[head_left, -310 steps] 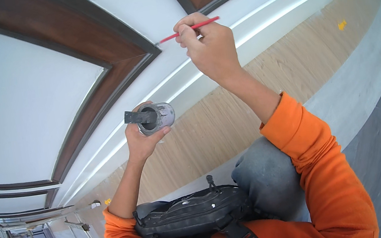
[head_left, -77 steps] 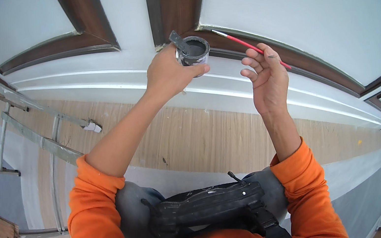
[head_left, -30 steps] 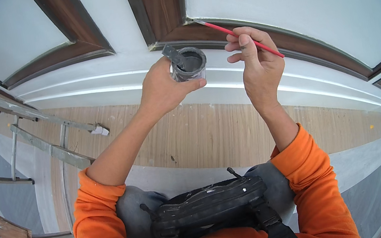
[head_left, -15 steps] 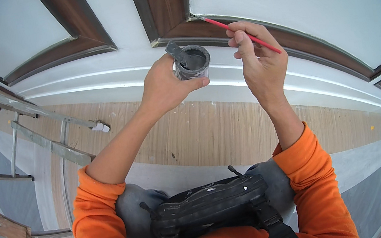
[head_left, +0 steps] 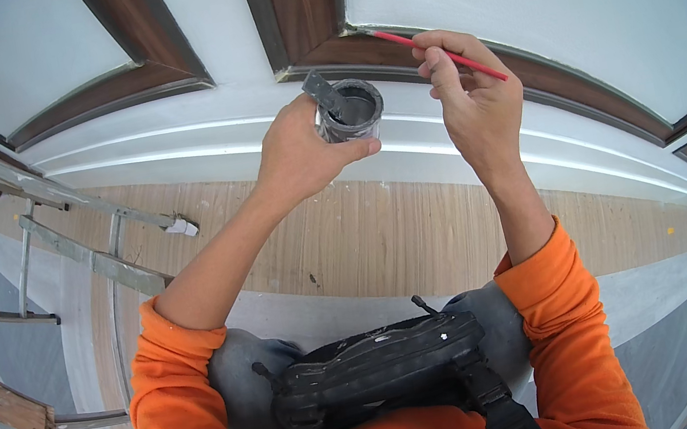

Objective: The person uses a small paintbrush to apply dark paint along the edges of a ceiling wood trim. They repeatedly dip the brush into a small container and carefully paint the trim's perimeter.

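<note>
Pinching the thin red brush [head_left: 400, 37] between thumb and fingers of my right hand [head_left: 481, 107], closed on the handle. Long axis slants: bristle end up and to the left, butt end down and to the right, across the hand. Bristles lie at the inner corner [head_left: 347, 31] of the brown frame [head_left: 304, 7], where upright and lower rail meet beside the white panel [head_left: 528, 15]. Touching or just short of it: cannot tell.

Corner sits up and to the left of my right fingertips, in line with the handle. Those fingertips look slightly nearer to it than my left hand [head_left: 291, 155]; fisheye makes true depth doubtful.

Left hand wrapped round a small tin [head_left: 361, 129], thumb along the near side. Tin lies below the corner in view, apart from the brush, its mouth tipped toward me, dark grey contents inside. Flat grey strip [head_left: 320, 90] leans in over the left rim.

Below: wood-look floor [head_left: 347, 236], black waist bag [head_left: 381, 368] at my lap.
</note>
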Demonstrator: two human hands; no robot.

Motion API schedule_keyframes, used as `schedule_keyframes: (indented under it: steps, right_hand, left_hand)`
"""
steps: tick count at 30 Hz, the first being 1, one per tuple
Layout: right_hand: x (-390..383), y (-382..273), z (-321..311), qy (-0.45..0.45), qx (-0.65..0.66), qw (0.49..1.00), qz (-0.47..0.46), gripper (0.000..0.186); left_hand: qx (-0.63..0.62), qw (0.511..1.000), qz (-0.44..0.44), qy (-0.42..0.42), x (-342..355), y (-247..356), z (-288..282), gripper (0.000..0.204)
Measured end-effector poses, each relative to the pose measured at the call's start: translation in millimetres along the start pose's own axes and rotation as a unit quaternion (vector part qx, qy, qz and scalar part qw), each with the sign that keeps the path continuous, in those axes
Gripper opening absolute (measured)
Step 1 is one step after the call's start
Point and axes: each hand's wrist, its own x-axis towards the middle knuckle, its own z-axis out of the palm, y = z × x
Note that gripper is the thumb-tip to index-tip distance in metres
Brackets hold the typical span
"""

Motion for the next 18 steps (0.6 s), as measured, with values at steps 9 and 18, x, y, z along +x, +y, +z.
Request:
schedule_keyframes:
  steps: [9, 18]
  right_hand:
    - [7, -8, -2, 0.008, -0.029, 1.0, 0.01, 0.017]
    - [44, -25, -6, -0.001, -0.139, 0.989, -0.044, 0.024]
  left_hand:
    - [0.011, 1.0, 0.004, -0.001, -3, 1, -1, 0.062]
    - [-0.03, 0.998, 0.042, 0.023, -5, 0, 3, 0.06]
